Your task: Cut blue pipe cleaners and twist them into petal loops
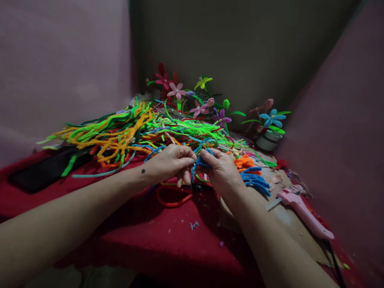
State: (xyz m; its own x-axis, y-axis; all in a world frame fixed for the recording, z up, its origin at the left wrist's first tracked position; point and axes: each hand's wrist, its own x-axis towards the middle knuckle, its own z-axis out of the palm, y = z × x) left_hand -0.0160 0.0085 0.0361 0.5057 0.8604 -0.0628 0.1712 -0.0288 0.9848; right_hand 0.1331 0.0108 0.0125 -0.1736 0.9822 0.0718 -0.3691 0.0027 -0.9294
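On my feed both hands are mid-frame, wrists coming in from the lower L & R corners. R hand (pixel 223 170) is closed on a blue stem (pixel 204 159), thumb pressed on top. L hand (pixel 172 162) has thumb & index pinched at the same stem's L side; light's poor and fingers overlap, so prob. gripping it, but I can't swear to how much. One end hangs down btwn the hands, approx. ctr of frame.

Just behind, a big stem pile (pixel 186 127) runs from ctr to L: green, orange, some red & blue. R of the R hand lie orange bits (pixel 244 162) and, just below, blue strips (pixel 258 183). Below the hands I've got a red loop (pixel 174 205) and tiny scraps (pixel 194 225) on red cloth (pixel 162 244).

Lower R: pink glue gun (pixel 309 216) on cardboard (pixel 283 222), w/ a black cord (pixel 333 254) off its handle. Upper ctr: fuzzy flowers (pixel 176 91), pink, purple, yellow. Upper R: jar (pixel 268 142), blue flower (pixel 272 118) just above. Mid-L: black slab (pixel 42 172), partly under stems.
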